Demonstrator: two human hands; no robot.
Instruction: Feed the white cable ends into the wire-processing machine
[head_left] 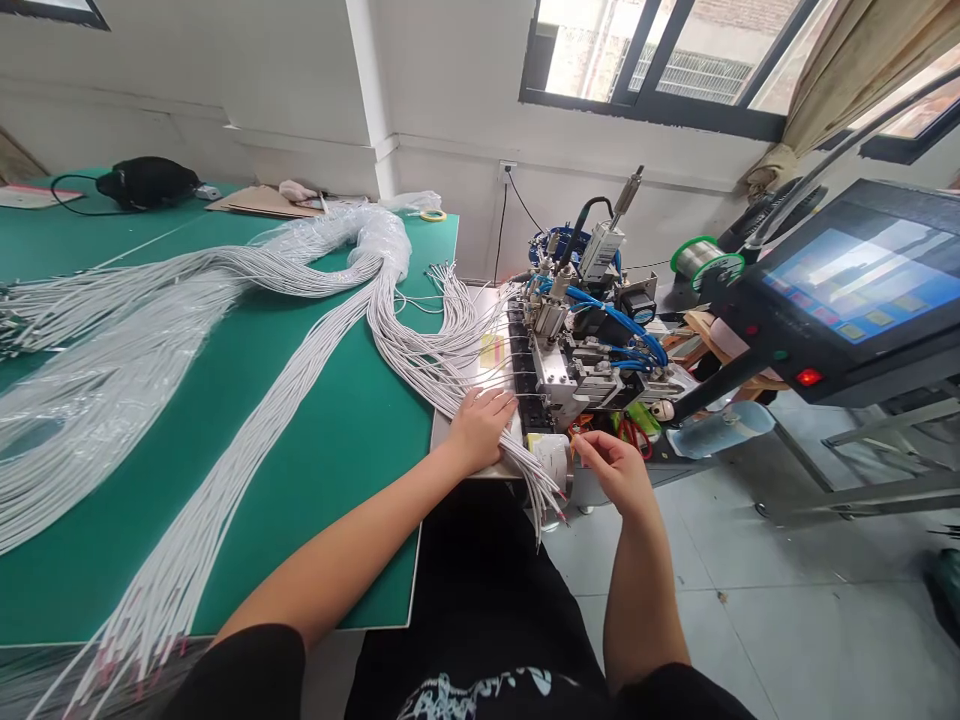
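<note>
My left hand (pixel 481 430) lies over the lower end of a bundle of white cables (pixel 427 355), its fingers curled on them beside the machine's black slotted feed rail (pixel 529 360). Past that hand, loose cable ends hang over the table edge, with reddish tips. My right hand (pixel 619 470) has thumb and forefinger pinched together beside a white cylinder (pixel 551 458); what lies between the fingertips is too small to make out. Several single cables run across into the machine (pixel 570 350), which carries metal cylinders and blue air hoses.
More white cables (pixel 285 380) and a plastic-wrapped bundle (pixel 150 400) cover the green table (pixel 360 540). At right are a touchscreen (pixel 862 275) with a lit red button, a wire spool (pixel 706 262) and a plastic bottle (pixel 724 430). Red-handled scissors (pixel 636 438) lie near my right hand.
</note>
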